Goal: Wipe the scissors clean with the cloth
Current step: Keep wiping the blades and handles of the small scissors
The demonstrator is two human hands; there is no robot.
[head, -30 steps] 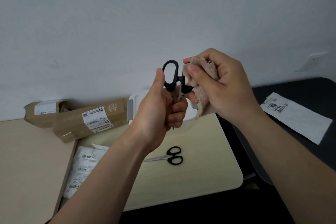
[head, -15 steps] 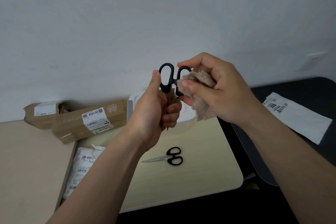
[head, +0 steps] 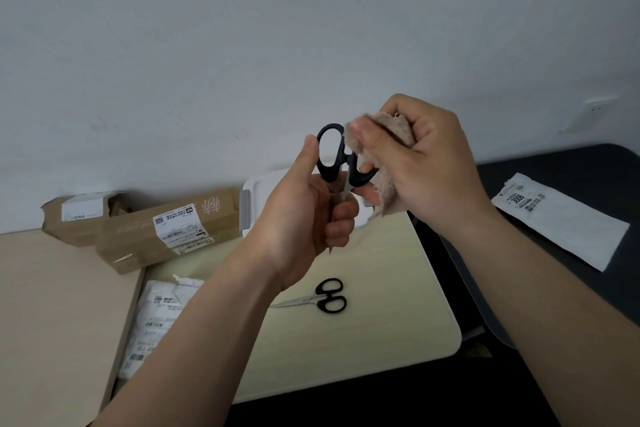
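One cloth (head: 386,189), held scissors (head: 328,177), tabletop scissors (head: 320,299), two pairs total

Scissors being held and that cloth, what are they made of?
The scissors: handles look like matte black plastic, smooth; the blades are mostly hidden in the left hand. The cloth: seems a fuzzy beige fabric, maybe terry, with frayed edges, bunched in the right hand.

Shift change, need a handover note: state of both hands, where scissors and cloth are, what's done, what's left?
Left hand: grips the held scissors by the blades, handles up.
Right hand: holds the cloth, pressed on one handle loop.
Done: handle wipe under way; cleanliness cannot be told.
Left: the blades, mostly hidden in the left fist; second scissors lie on the pale board.
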